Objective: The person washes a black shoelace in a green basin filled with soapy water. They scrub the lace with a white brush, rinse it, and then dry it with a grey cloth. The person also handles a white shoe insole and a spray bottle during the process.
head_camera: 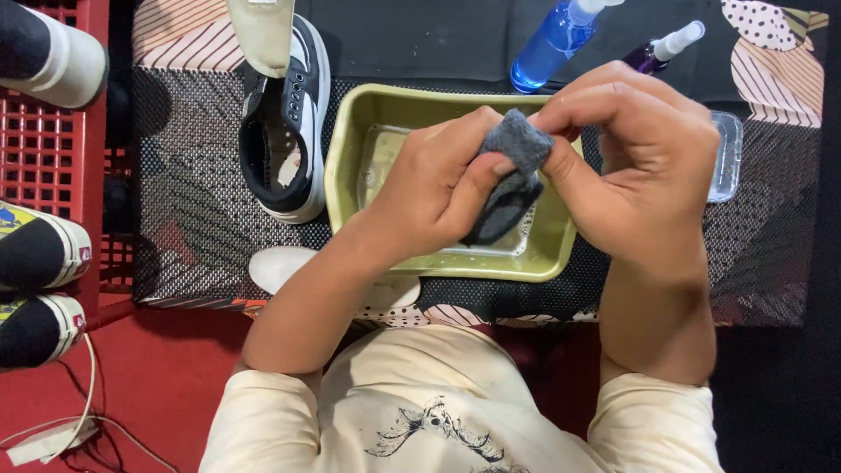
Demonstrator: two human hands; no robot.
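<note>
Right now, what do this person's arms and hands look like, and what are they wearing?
Both arms are bare from above the elbow down, ending in a bare left hand and right hand: no gloves, rings, watch or bands visible. Short cream sleeves cover the upper arms, part of a cream T-shirt with a dark sketch-like print on the chest.

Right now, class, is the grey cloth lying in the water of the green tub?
No: both the left hand and the right hand hold the grey cloth up above the green tub.
</note>
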